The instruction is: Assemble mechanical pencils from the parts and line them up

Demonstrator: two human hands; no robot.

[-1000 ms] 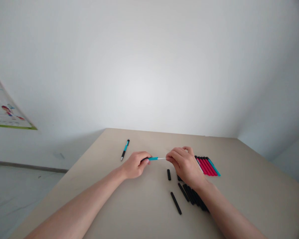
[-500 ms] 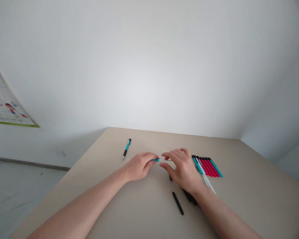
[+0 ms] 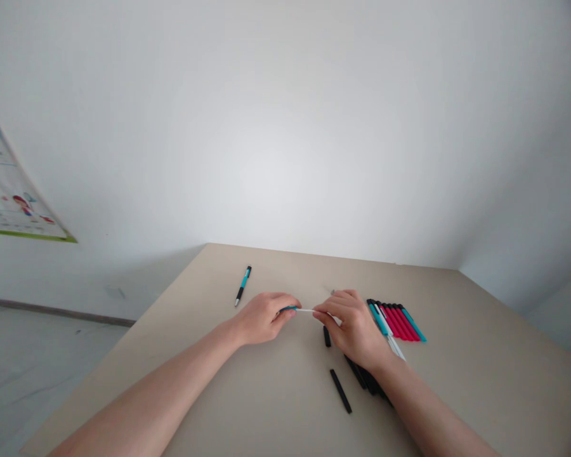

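Between thumb and fingers, my left hand (image 3: 265, 318) grips a blue pen barrel (image 3: 289, 308), most of it hidden by the fingers. A thin white pen refill (image 3: 305, 310) sticks out of the barrel's right end. My right hand (image 3: 349, 324) pinches the other end of that refill between thumb and fingertips. Just below the right hand lies a short black pen part (image 3: 327, 336), and nearer to me a longer black pen part (image 3: 341, 391). More black pen parts (image 3: 361, 376) are partly covered by the right wrist.
A whole blue and black pen (image 3: 242, 285) lies at the table's back left. Right of my right hand is a row of red barrels (image 3: 404, 322) with blue ones beside them, and white refills (image 3: 396, 347) below. A wall (image 3: 285, 139) stands behind the table (image 3: 247, 406).
My right hand's fingers have closed onto the white refill, where they were looser and further apart before. The left hand keeps its hold on the blue barrel.
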